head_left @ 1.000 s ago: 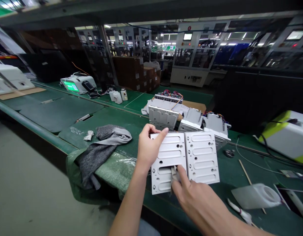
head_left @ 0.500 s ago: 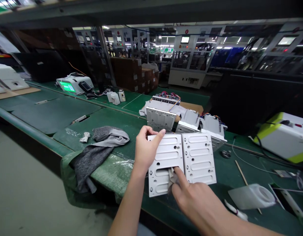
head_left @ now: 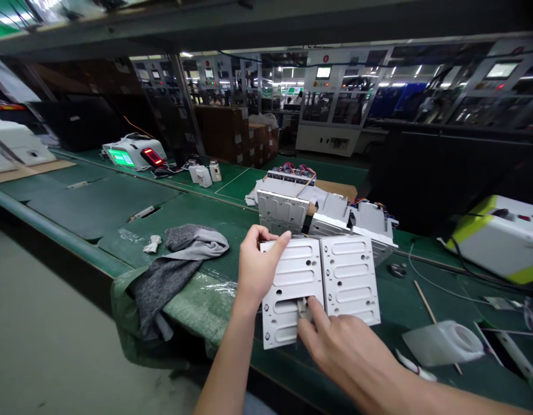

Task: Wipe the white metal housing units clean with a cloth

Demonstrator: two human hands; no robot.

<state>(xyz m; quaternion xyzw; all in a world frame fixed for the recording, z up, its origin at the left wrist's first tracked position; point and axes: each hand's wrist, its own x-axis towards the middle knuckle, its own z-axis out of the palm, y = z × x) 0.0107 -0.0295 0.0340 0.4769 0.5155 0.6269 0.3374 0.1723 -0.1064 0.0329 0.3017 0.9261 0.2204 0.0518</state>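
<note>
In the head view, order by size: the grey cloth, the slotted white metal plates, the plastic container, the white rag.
Largest to smallest: the grey cloth; the two slotted white metal plates, which look alike; the plastic container; the white rag.

Head-worn camera looks forward and down, close over the hands (head_left: 260,268) (head_left: 348,357); far edges seem warped.

Open green desk (head_left: 171,216) left of the left hand (head_left: 260,268), as far as the grey cloth (head_left: 180,271); more free mat right of the white metal plates (head_left: 348,276), up to the plastic jug (head_left: 443,344); no straight way forward, white metal assemblies (head_left: 283,210) standing close behind (wires (head_left: 292,172) on top); right hand (head_left: 348,360) low, above the desk's front edge.
</note>
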